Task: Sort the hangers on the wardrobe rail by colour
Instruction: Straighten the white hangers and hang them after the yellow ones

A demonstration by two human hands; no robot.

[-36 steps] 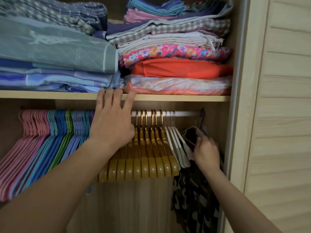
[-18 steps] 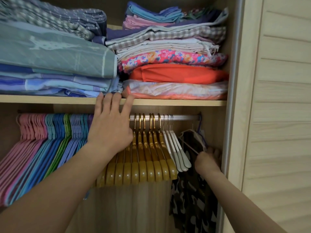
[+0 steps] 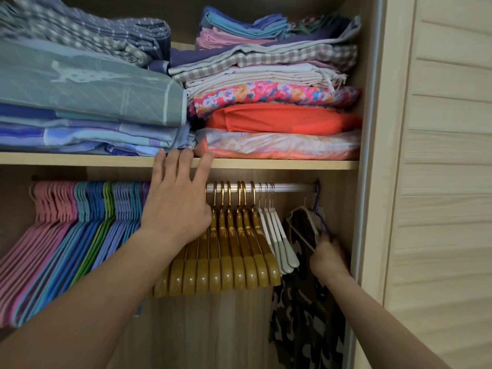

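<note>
The pale wooden wardrobe point(image 3: 439, 182) has a long wooden shelf point(image 3: 80, 159) with two tall piles of folded cloth point(image 3: 266, 102) on it. Under the shelf runs a shiny metal rail point(image 3: 290, 187).

A dark camouflage shirt point(image 3: 306, 315) hangs at the far right end of the rail. Many thin plastic hangers hang at the left end: pink ones point(image 3: 50, 209) first, then blue ones point(image 3: 90, 209) with a green one point(image 3: 107, 209) among them, then purple-blue ones point(image 3: 127, 209). In the middle hang the shiny brown wooden hangers with gold hooks point(image 3: 234, 251). Just beside them on the right are the white hangers with grey tips point(image 3: 279, 235).

The left hand point(image 3: 178, 209) is in front of the rail, fingers straight and spread, tips touching the shelf edge. It holds nothing. The right hand point(image 3: 328, 258) is curled round the shoulder of the shirt, by a thin purple hanger point(image 3: 319, 217).
</note>
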